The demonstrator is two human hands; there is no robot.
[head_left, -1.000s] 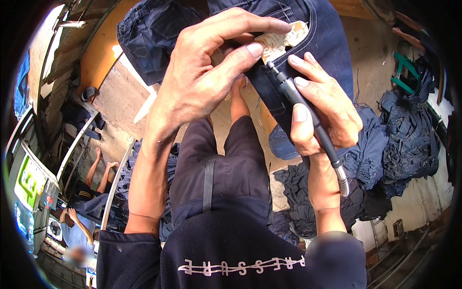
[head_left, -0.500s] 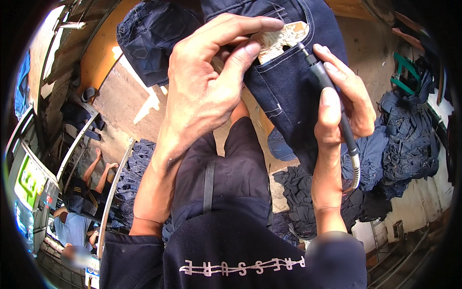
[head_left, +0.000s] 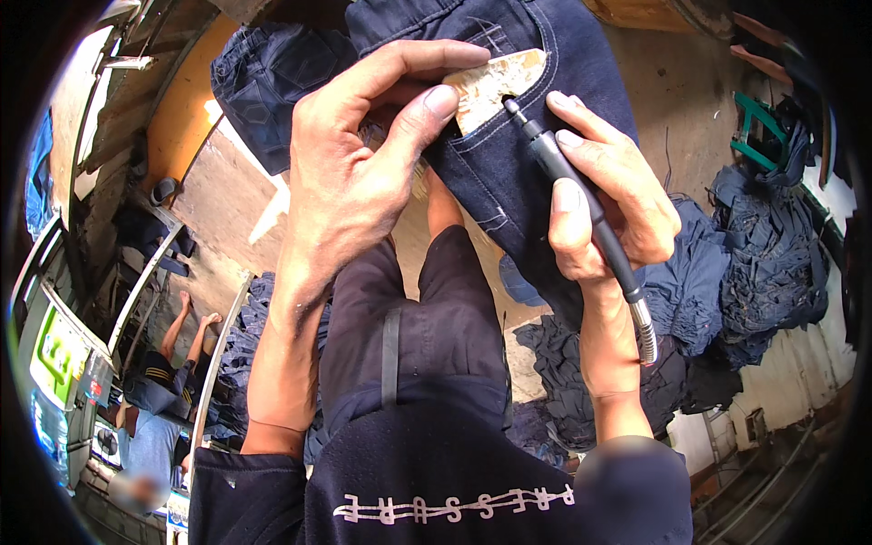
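Dark blue jeans [head_left: 590,82] hang at the top centre, in front of me. At their curved front pocket opening shows a pale, rough-faced flat board [head_left: 495,82] with a dark notch on its lower edge. My left hand [head_left: 354,154] pinches the board's left end between thumb and fingers; its other fingertips are hidden. In my right hand [head_left: 618,191] is a black pen-shaped power tool [head_left: 568,168] with a metal-sleeved cable end. The tool's narrow tip points up and left, by the notch at the pocket edge; whether it touches cannot be seen.
Another dark pair of jeans [head_left: 282,86] lies beyond my left hand. Heaps of dark denim [head_left: 767,254] stand on the right, near a green stool frame [head_left: 758,132]. A person in a grey shirt [head_left: 150,445] is at lower left, past a curved pale rail [head_left: 218,372].
Both hands, the jeans and the board have shifted left in view. The tool's tip has come closer to the board's dark notch. Both hands keep their hold.
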